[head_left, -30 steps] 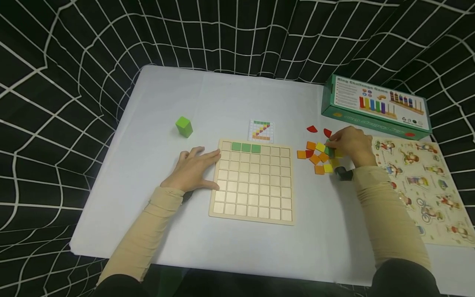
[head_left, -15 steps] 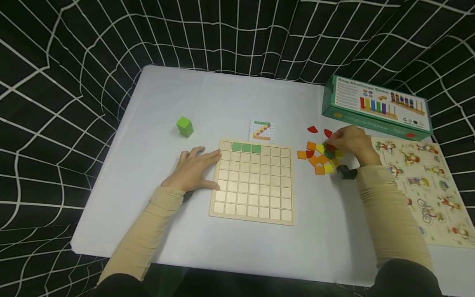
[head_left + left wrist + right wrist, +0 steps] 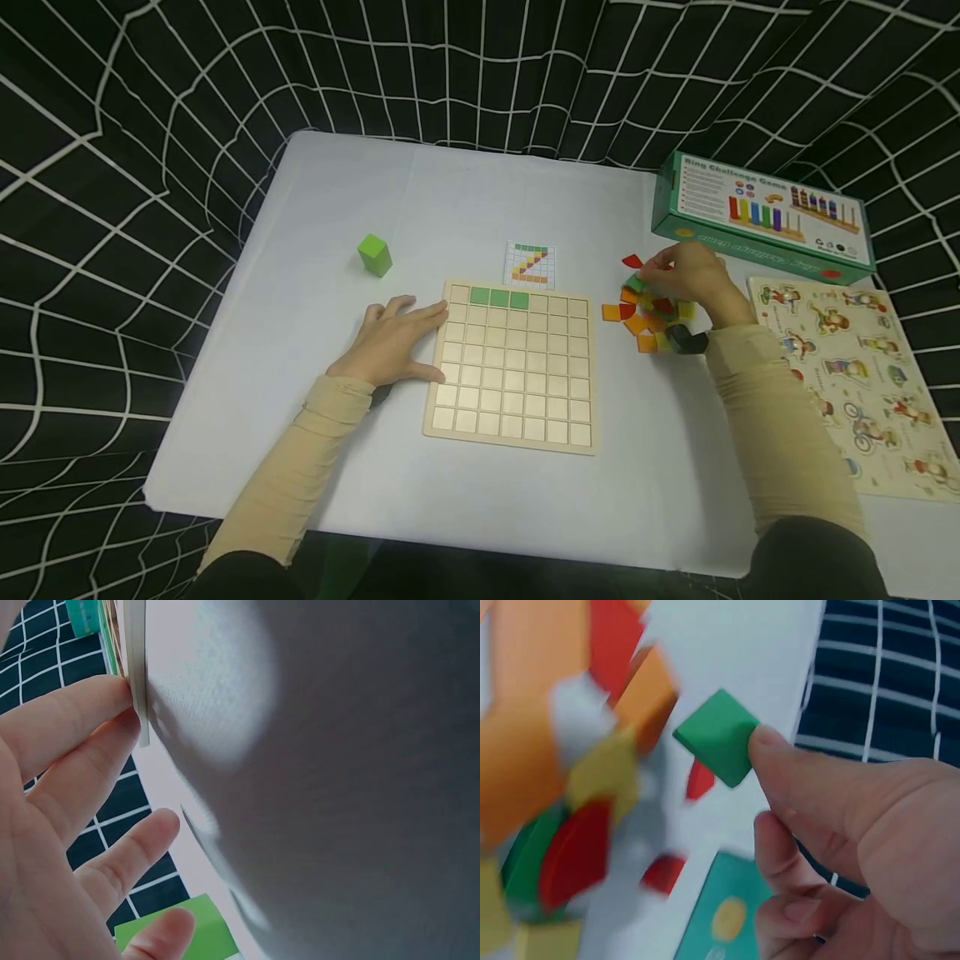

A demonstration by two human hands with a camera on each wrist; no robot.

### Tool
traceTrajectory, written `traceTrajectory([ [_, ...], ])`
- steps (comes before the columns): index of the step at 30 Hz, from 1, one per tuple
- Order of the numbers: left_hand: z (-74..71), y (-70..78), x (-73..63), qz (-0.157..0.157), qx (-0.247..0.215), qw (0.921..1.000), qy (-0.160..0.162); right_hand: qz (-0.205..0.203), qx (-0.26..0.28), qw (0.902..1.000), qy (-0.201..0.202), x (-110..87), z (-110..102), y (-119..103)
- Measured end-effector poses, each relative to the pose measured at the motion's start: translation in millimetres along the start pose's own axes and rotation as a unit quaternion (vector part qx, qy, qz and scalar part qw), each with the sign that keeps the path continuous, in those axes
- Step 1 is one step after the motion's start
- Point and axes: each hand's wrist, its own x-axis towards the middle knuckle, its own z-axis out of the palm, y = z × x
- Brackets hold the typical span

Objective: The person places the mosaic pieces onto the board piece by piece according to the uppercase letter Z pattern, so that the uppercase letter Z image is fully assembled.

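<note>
My right hand (image 3: 690, 277) pinches a green square tile (image 3: 718, 736) by one corner between thumb and finger, lifted over the pile of colored tiles. Beneath it lie orange tiles (image 3: 611, 312), yellow tiles (image 3: 686, 311) and red quarter-round pieces (image 3: 632, 261), partly hidden by the hand. My left hand (image 3: 392, 340) has its fingers spread, with fingertips and thumb at the left edge of the wooden grid board (image 3: 513, 382). Three green tiles (image 3: 498, 297) sit side by side in the board's far row. In the left wrist view two fingertips touch the board's edge (image 3: 138, 671).
A pattern card (image 3: 530, 265) lies just beyond the board. A green block (image 3: 375, 256) stands at the left. The Ring Challenge Game box (image 3: 761, 215) is at the back right, with a picture puzzle board (image 3: 862, 383) in front of it. Black netting (image 3: 480, 75) surrounds the table.
My right hand has lifted the green tile out of the pile and moved it a little left and away from me. The left hand stays at the board's edge.
</note>
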Motion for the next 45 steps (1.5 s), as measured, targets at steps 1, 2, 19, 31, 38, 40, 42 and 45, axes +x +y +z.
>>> traceTrajectory([
  [1,-0.2,-0.2,-0.3,0.000,0.001,1.0000,0.001,-0.015,-0.002,0.9999,-0.003,0.5,1.8,-6.4],
  [2,-0.4,-0.4,-0.5,0.000,0.003,1.0000,0.002,-0.029,-0.002,0.9995,-0.006,1.0,3.9,-13.0],
  [19,-0.6,0.8,-0.5,0.003,0.007,1.0000,0.005,-0.150,-0.030,0.9854,-0.076,14.4,51.1,-102.4],
  [31,0.5,-0.4,1.3,-0.003,0.003,1.0000,-0.001,-0.199,-0.051,0.9753,-0.081,22.1,68.6,-103.5],
  [38,0.2,1.6,1.1,-0.005,0.005,1.0000,-0.004,-0.178,-0.002,0.9837,-0.027,14.7,66.3,-92.7],
  [40,-0.4,2.1,0.7,-0.005,0.007,1.0000,-0.003,-0.157,0.015,0.9874,-0.014,11.8,60.5,-87.0],
  [42,-0.7,2.2,0.4,-0.004,0.008,1.0000,-0.003,-0.138,0.023,0.9901,-0.007,9.8,53.9,-79.6],
  [45,-0.7,2.4,0.5,-0.004,0.006,1.0000,-0.003,-0.118,0.019,0.9929,-0.001,7.3,43.5,-65.6],
])
